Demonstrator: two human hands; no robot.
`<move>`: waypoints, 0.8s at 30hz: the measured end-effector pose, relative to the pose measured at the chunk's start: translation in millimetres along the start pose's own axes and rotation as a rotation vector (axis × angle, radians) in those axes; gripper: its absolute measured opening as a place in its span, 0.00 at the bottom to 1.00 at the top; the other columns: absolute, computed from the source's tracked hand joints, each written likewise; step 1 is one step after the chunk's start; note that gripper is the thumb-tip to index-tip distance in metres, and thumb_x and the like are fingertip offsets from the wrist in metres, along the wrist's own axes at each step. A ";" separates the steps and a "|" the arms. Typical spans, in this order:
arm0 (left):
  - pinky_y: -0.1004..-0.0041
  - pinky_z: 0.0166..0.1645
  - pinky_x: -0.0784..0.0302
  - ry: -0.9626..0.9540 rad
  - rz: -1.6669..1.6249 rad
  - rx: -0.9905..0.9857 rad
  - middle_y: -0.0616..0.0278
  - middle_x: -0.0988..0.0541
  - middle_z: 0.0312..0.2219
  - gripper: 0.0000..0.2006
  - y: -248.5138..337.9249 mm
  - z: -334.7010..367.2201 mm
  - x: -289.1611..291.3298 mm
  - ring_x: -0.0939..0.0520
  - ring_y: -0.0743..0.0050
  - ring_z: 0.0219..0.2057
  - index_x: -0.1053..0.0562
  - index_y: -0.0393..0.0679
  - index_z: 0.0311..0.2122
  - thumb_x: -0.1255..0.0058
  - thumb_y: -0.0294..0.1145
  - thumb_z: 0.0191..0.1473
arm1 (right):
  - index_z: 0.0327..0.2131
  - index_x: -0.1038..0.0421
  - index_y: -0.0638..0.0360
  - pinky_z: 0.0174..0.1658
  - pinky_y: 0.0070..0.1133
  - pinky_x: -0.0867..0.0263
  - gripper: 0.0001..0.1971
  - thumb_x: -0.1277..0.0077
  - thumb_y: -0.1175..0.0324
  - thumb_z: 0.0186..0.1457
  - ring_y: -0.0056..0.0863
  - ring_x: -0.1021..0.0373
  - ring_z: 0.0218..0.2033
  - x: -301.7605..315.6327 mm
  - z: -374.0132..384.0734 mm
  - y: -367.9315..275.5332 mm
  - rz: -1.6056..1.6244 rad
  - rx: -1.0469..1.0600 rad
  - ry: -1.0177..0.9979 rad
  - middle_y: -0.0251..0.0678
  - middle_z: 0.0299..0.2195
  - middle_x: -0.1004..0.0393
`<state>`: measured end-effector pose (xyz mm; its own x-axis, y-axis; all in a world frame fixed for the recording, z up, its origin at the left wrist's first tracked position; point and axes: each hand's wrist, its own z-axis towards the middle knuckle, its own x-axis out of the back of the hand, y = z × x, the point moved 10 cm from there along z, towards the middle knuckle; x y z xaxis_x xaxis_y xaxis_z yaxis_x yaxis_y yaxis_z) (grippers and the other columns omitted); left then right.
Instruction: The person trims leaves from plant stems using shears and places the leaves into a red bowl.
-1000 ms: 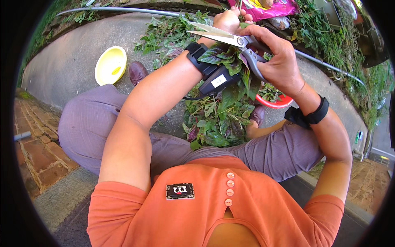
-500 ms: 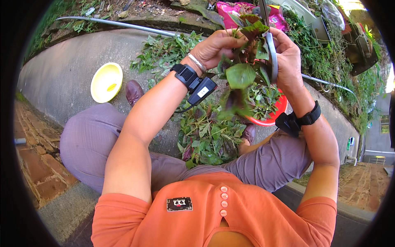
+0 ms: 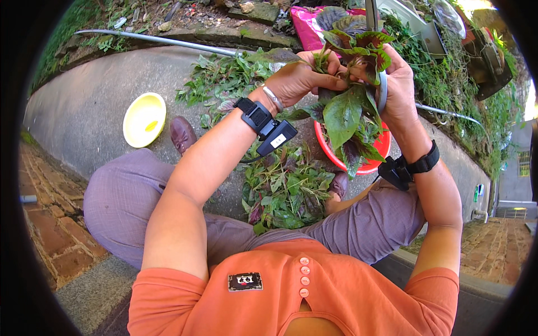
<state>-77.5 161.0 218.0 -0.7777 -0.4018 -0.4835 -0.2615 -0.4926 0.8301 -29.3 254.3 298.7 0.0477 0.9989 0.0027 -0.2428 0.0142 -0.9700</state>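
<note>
Out in front of me, above the ground, my left hand (image 3: 305, 78) pinches a leafy stalk of green and dark red amaranth (image 3: 343, 119). My right hand (image 3: 399, 87) is closed around a pair of scissors (image 3: 383, 92), whose blades point away from me. Leaves of the stalk hang between both hands and hide some of the right fingers. Below them stands a red basin (image 3: 323, 147) with cut greens in it, partly covered by the hanging leaves. Between my feet lies a heap of leafy greens (image 3: 286, 193).
A second pile of greens (image 3: 224, 78) is spread on the concrete farther off. To the left sits a yellow bowl (image 3: 144, 106) with a small yellow piece inside. Beyond runs a grey pipe (image 3: 162, 42), with a pink bag (image 3: 305, 28) and weeds (image 3: 426, 73) behind.
The amaranth has turned, so its leaves face me differently and hang lower over the basin. My left hand has moved slightly right and toward me, closer to the right hand.
</note>
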 end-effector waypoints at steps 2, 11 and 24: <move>0.75 0.50 0.23 0.051 0.032 0.040 0.66 0.21 0.41 0.16 -0.9 -1.7 3.3 0.20 0.78 0.42 0.27 0.41 0.40 0.36 0.17 0.46 | 0.50 0.30 0.63 0.39 0.16 0.29 0.24 0.39 0.79 0.48 0.18 0.26 0.32 -0.7 -0.8 0.2 0.018 0.001 -0.014 0.32 0.36 0.22; 0.78 0.48 0.25 0.008 0.178 -0.226 0.61 0.20 0.43 0.15 23.0 -1.8 22.3 0.21 0.81 0.41 0.24 0.36 0.48 0.46 0.33 0.58 | 0.53 0.33 0.65 0.47 0.20 0.28 0.28 0.42 0.86 0.44 0.25 0.24 0.40 11.2 -7.1 -15.6 -0.051 0.058 -0.015 0.37 0.38 0.22; 0.67 0.54 0.23 -0.024 0.191 -0.172 0.59 0.24 0.49 0.20 16.1 -3.3 52.2 0.21 0.68 0.47 0.31 0.40 0.55 0.45 0.25 0.57 | 0.46 0.30 0.65 0.38 0.14 0.34 0.20 0.43 0.79 0.45 0.13 0.32 0.30 92.1 -58.7 -18.7 -0.789 0.075 0.195 0.28 0.30 0.26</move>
<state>-120.4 129.5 205.2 -0.8173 -0.4830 -0.3142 -0.0093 -0.5343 0.8453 36.5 343.4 302.8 0.3982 0.6674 0.6293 -0.1308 0.7204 -0.6812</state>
